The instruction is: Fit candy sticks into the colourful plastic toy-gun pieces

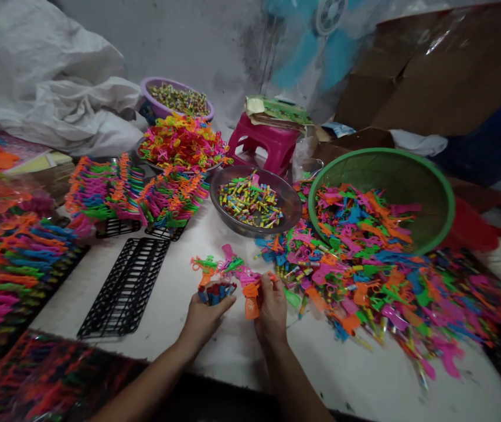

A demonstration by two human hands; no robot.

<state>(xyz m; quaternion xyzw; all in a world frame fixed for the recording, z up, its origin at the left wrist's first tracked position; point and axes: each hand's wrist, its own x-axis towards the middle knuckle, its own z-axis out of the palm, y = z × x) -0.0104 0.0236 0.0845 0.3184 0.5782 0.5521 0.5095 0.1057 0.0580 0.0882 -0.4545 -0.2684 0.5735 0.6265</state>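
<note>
My left hand (pixel 206 319) is closed around a bunch of small tubes (pixel 217 292) with blue and dark red ends. Plastic toy guns (pixel 227 262) in green, orange and pink fan out beyond those tubes. Beside it, my right hand (pixel 273 305) pinches an orange toy gun (pixel 251 303) that hangs by the bunch; whether the two touch, I cannot tell. To the right spreads a loose heap of toy guns (pixel 320 269) mixed with thin yellow tubes. A dark bowl (pixel 292 220) of small patterned tubes stands just beyond my hands.
Black slotted racks (pixel 122 287) lie to the left, with filled racks of toy guns (pixel 105 187) behind and at far left. A green basket (pixel 446 205) lies tilted at right. Behind stand a pink stool (pixel 244 132), a purple basin (pixel 147 88) and a blue fan (pixel 298 58).
</note>
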